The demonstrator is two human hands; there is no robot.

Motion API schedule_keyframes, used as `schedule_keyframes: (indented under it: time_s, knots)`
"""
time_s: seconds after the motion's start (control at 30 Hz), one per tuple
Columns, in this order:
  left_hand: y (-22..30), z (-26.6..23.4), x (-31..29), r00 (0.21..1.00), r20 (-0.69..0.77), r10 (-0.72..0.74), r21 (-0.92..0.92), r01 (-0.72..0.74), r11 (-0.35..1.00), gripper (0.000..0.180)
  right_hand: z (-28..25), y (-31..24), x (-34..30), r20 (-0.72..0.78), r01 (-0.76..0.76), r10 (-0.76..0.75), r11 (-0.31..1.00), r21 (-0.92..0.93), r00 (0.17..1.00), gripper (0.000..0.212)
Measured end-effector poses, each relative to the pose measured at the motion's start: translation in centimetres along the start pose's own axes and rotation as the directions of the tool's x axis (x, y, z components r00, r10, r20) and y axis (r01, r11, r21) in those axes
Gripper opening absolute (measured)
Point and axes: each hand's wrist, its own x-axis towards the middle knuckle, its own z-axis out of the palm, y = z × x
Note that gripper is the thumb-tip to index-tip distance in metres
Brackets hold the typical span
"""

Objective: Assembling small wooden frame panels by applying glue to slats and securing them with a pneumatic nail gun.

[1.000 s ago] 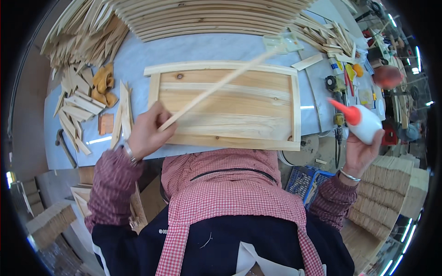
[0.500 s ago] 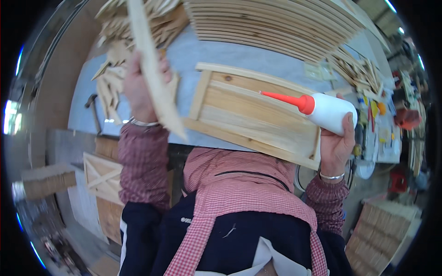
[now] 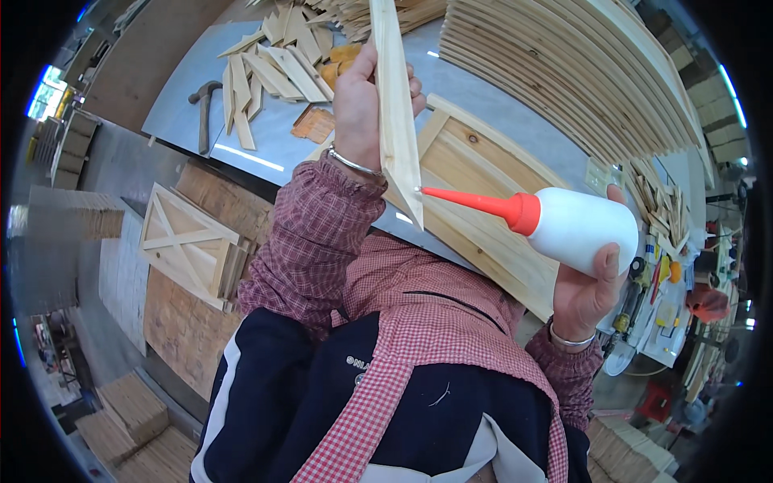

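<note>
White plastic is nearest: we hold a squeeze bottle [image 3: 585, 229] on its side in the right hand [image 3: 592, 294], the fingers curled round its body and the thumb laid along the near side. Its long red nozzle [image 3: 483, 205] points left, and here lies the change. A second ago we had the bottle out past the right end of the framed panel [image 3: 491, 165], well apart from the wooden strip [image 3: 394, 105]; now the nozzle tip comes up to the strip's right edge, near its pointed lower end. Whether it touches or stops just short, we cannot quite tell. We judge that the work has gone from bringing the two pieces together to the point where glue could be laid on the wood.

Our left hand [image 3: 358, 109] grips the strip, thumb on one side and fingers round the other, so that it stands steeply with the point toward us. Behind it the panel lies flat on the bench [image 3: 475, 95], touched by neither hand.

Farther off, we see a hammer [image 3: 205, 117], a scatter of pale offcuts [image 3: 278, 72] and a yellow-brown cloth [image 3: 342, 60] on the left, and a long row of stacked slats [image 3: 564, 72] along the far side.
</note>
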Motion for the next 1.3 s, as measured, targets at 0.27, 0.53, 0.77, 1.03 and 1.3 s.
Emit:
schedule_keyframes:
  time_s: [0.27,0.53,0.77,1.03,1.3]
  knots:
    - [0.1,0.2,-0.4,0.996,0.093,-0.007,-0.05,0.011,0.999,0.02,-0.1,0.4,0.1,0.059,0.061,-0.056,0.994,-0.091,0.997,0.081]
    - [-0.2,1.4,-1.3,0.991,0.129,-0.02,-0.066,0.029,0.997,0.024,1.3,-0.8,0.6,0.11,0.278,-0.261,0.941,-0.193,0.959,0.088]
    - [-0.7,2.7,-2.4,0.982,0.179,-0.059,-0.113,0.08,0.99,0.027,2.5,-2.1,2.2,0.189,0.461,-0.423,0.849,-0.259,0.886,0.084]
    - [-1.1,2.9,-3.8,0.962,0.251,-0.106,-0.107,0.136,0.985,0.029,3.2,-2.8,4.9,0.284,0.612,-0.544,0.735,-0.292,0.789,0.072]
    - [-0.4,3.0,-5.3,0.973,0.189,-0.129,-0.058,0.142,0.988,0.032,5.2,-2.8,7.2,0.298,0.645,-0.572,0.685,-0.34,0.764,0.064]
